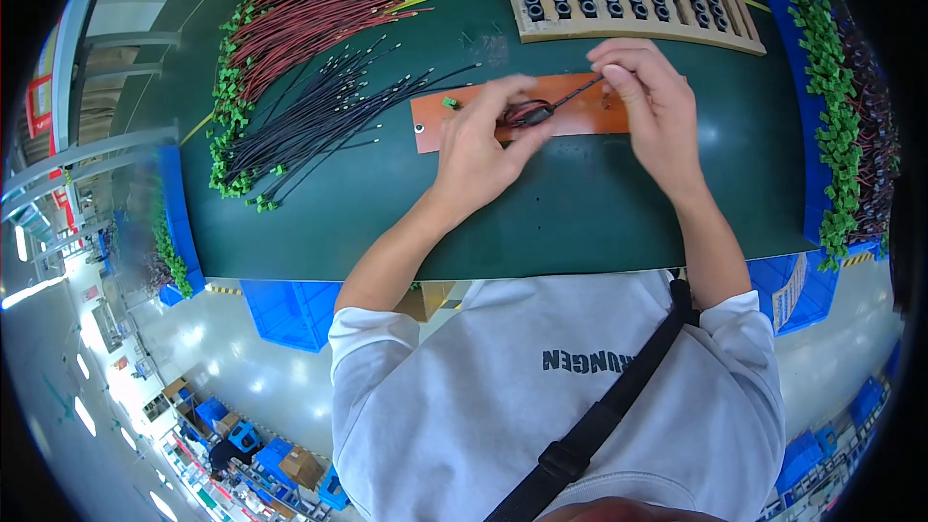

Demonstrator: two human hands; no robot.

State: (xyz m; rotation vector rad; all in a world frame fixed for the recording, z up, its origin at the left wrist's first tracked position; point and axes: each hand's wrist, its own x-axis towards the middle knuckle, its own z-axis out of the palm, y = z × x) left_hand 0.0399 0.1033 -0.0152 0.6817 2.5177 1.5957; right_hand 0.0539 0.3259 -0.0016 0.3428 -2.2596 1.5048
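Observation:
My left hand (483, 140) is curled round a small black ring (532, 115) with dark and reddish wire looped through it. Its fingers are slightly blurred. From the ring a taut twisted pair of black and red wires (578, 92) runs up to the right. My right hand (657, 111) pinches the far end of these wires between thumb and fingers. Both hands are over a long orange-brown board (599, 123) on the green table (580, 222). A green connector (450, 102) lies on the board just left of my left hand.
Bundles of red wires (329, 0) and black wires (319, 116) with green connectors lie at the left. A wooden rack (638, 29) with rows of black rings stands at the back. Blue bins (817, 135) with finished-looking wired pieces flank the table's right side.

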